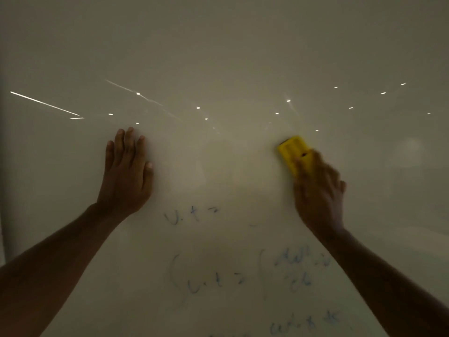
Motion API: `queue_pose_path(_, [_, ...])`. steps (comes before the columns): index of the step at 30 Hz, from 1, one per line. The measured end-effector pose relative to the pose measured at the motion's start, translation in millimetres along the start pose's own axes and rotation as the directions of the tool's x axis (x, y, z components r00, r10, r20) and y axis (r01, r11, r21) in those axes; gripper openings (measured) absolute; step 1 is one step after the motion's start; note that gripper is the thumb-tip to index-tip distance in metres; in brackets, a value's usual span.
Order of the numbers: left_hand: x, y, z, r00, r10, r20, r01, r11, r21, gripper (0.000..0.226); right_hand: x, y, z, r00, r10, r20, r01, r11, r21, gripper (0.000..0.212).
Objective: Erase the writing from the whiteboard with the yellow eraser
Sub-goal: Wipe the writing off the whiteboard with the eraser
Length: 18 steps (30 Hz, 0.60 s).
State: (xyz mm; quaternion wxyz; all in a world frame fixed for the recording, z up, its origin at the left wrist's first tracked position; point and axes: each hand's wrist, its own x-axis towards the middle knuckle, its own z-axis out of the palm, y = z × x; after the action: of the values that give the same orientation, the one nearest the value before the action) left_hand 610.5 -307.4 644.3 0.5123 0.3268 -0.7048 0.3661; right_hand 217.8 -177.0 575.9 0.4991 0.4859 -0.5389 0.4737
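A glossy whiteboard fills the whole view. My right hand presses the yellow eraser flat against the board at centre right; the eraser's upper end sticks out above my fingers. The hand is motion-blurred. My left hand rests flat on the board at centre left, fingers spread upward, holding nothing. Faint blue writing lies between and below my hands, with more lines of formulas lower down and along the bottom edge. The board between the hands, at eraser height, shows no writing.
Reflections of ceiling lights dot the board's middle band, with a bright streak at the left. A dark vertical edge of the board runs along the far left. The scene is dim.
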Motion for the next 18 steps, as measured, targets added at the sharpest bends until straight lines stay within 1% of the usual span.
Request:
queue_pose_path(1, [-6.3, -5.2, -0.3, 1.000, -0.001, 0.002, 0.001, 1.000, 0.006, 0.061, 1.3, -4.3, -0.7, 0.987, 0.152, -0.048, -0.150, 0.988, 0.040, 0.050])
queue_pose_path(2, [-11.8, -9.8, -0.3, 1.000, -0.004, 0.005, 0.003, 1.000, 0.009, 0.061, -1.9, -13.2, 0.5, 0.965, 0.249, -0.083, -0.244, 0.967, 0.073, 0.050])
queue_pose_path(3, [-16.7, -13.5, -0.3, 1.000, -0.005, 0.009, 0.005, 1.000, 0.011, 0.061, -9.6, -26.7, 2.8, 0.952, 0.291, -0.096, -0.283, 0.955, 0.088, 0.051])
queue_pose_path(4, [-20.2, -16.2, -0.2, 1.000, -0.004, 0.012, 0.004, 1.000, 0.012, 0.061, -22.5, -43.0, 6.7, 0.957, 0.275, -0.093, -0.267, 0.960, 0.083, 0.052])
queue_pose_path(5, [-22.9, -17.8, 0.1, 1.000, -0.005, 0.014, 0.005, 1.000, 0.012, 0.061, -40.3, -61.2, 11.6, 0.978, 0.195, -0.071, -0.191, 0.980, 0.062, 0.054])
queue_pose_path(6, [-25.5, -19.1, 0.3, 1.000, -0.004, 0.015, 0.004, 1.000, 0.010, 0.061, -61.9, -80.7, 16.6, 0.998, 0.061, -0.023, -0.059, 0.997, 0.046, 0.057])
queue_pose_path(7, [-26.6, -19.1, 0.8, 1.000, -0.001, 0.013, 0.001, 1.000, 0.010, 0.061, -85.2, -98.7, 21.1, 0.994, -0.100, 0.045, 0.098, 0.994, 0.050, 0.061])
queue_pose_path(8, [-27.5, -18.5, 1.6, 1.000, 0.000, 0.010, 0.000, 1.000, 0.009, 0.061, -107.3, -115.3, 24.0, 0.956, -0.267, 0.118, 0.259, 0.962, 0.082, 0.065])
queue_pose_path(9, [-28.0, -18.3, 2.2, 1.000, 0.001, 0.008, -0.001, 1.000, 0.008, 0.060, -125.5, -129.8, 25.5, 0.888, -0.425, 0.179, 0.405, 0.904, 0.138, 0.066])
queue_pose_path(10, [-29.2, -19.1, 2.6, 1.000, 0.002, 0.008, -0.003, 1.000, 0.006, 0.060, -136.7, -142.1, 27.2, 0.802, -0.559, 0.208, 0.529, 0.828, 0.186, 0.064])
queue_pose_path(11, [-29.8, -19.3, 3.6, 1.000, 0.005, 0.005, -0.005, 1.000, 0.005, 0.060, -136.4, -150.4, 28.0, 0.724, -0.654, 0.220, 0.617, 0.757, 0.216, 0.062])
queue_pose_path(12, [-30.4, -19.7, 4.8, 1.000, 0.010, 0.002, -0.010, 1.000, 0.003, 0.060, -125.9, -156.2, 29.2, 0.678, -0.701, 0.219, 0.665, 0.713, 0.223, 0.062])
queue_pose_path(13, [-31.2, -20.5, 6.0, 1.000, 0.017, -0.004, -0.017, 1.000, 0.001, 0.060, -107.7, -161.1, 31.1, 0.688, -0.696, 0.207, 0.663, 0.718, 0.211, 0.063])
queue_pose_path(14, [-32.3, -22.4, 6.9, 1.000, 0.025, -0.013, -0.025, 1.000, 0.001, 0.059, -85.0, -166.1, 33.0, 0.748, -0.639, 0.182, 0.611, 0.769, 0.190, 0.065])
queue_pose_path(15, [-32.9, -23.5, 7.9, 0.999, 0.037, -0.025, -0.037, 0.999, 0.003, 0.058, -59.9, -168.7, 33.0, 0.835, -0.528, 0.155, 0.507, 0.847, 0.160, 0.065])
queue_pose_path(16, [-33.5, -25.0, 8.7, 0.998, 0.051, -0.035, -0.050, 0.999, 0.008, 0.058, -35.9, -170.8, 31.4, 0.914, -0.388, 0.121, 0.374, 0.919, 0.127, 0.064])
queue_pose_path(17, [-34.1, -26.7, 9.0, 0.997, 0.065, -0.042, -0.064, 0.998, 0.013, 0.057, -18.2, -173.6, 29.7, 0.964, -0.251, 0.083, 0.242, 0.964, 0.110, 0.060])
queue_pose_path(18, [-34.7, -28.0, 9.0, 0.996, 0.075, -0.044, -0.074, 0.997, 0.015, 0.056, -9.1, -177.9, 29.1, 0.987, -0.153, 0.056, 0.146, 0.983, 0.112, 0.056])
